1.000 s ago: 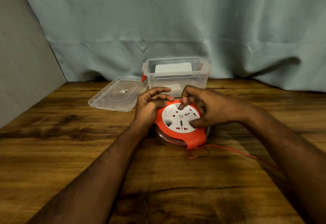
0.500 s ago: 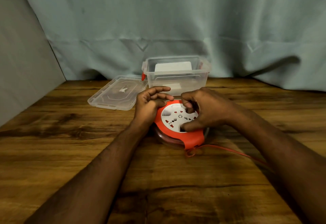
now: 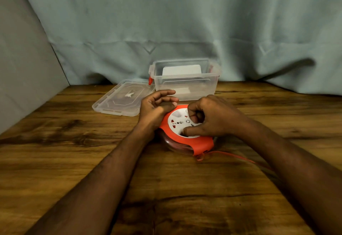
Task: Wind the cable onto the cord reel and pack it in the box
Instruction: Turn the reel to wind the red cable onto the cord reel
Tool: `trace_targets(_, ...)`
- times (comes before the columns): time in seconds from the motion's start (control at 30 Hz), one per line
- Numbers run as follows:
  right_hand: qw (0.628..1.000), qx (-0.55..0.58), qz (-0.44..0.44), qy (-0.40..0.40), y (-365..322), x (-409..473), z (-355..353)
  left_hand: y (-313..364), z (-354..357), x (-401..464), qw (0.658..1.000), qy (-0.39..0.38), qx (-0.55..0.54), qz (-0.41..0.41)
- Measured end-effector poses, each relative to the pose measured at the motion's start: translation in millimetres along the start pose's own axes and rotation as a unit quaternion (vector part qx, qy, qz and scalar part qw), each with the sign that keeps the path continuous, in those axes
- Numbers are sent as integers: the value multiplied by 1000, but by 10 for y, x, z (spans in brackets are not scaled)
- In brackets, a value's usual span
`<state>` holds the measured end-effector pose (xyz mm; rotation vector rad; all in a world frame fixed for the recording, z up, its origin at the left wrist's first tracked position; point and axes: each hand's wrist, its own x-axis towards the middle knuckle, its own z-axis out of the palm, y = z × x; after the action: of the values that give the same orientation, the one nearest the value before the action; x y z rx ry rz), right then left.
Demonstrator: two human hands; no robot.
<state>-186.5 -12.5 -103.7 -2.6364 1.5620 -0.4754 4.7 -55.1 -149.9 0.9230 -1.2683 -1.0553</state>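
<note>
A round cord reel (image 3: 201, 143) with an orange frame and a white socket face (image 3: 175, 122) lies flat on the wooden table (image 3: 166, 188). My left hand (image 3: 155, 105) grips the reel's left edge, thumb on the orange rim. My right hand (image 3: 209, 118) rests on the white face, its curled fingers and thumb pressed into the disc. A thin red cable (image 3: 233, 155) runs from the reel's near right corner along the table and passes under my right forearm. The clear plastic box (image 3: 185, 78) stands open just behind the reel.
The box's clear lid (image 3: 122, 99) lies flat to the left of the box. A white card stands inside the box. A pale curtain hangs behind the table, and a grey wall panel closes the left side.
My right hand has swung round over the white face, and the socket disc has turned with it. The left hand has kept its hold on the reel's edge.
</note>
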Motion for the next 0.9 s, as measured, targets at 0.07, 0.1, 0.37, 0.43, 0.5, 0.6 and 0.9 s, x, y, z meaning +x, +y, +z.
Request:
trace_targets(0.07, 999, 40, 10, 13, 28, 1, 0, 20, -25, 11, 999, 17, -27, -30)
trace_targets(0.1, 997, 72, 21, 27, 55, 11, 9, 26, -41, 16, 998, 26, -45, -43)
trace_targets(0.37, 966, 94, 210, 122, 346, 107, 57, 19, -64, 29, 992, 113, -37, 29)
trace_targets(0.43, 951, 186, 245, 0, 314, 118, 89, 14, -79, 27, 988, 141, -19, 51)
trace_targets(0.5, 909, 296, 277, -95, 251, 115, 97, 2, -106, 32, 985, 166, -16, 52)
trace_targets(0.6, 852, 407, 260, -199, 231, 50, 36, -18, -140, 58, 977, 207, -22, 37)
trace_targets(0.9, 762, 508, 224, -334, 195, -39, -68, -63, -152, 79, 977, 213, 16, -1)
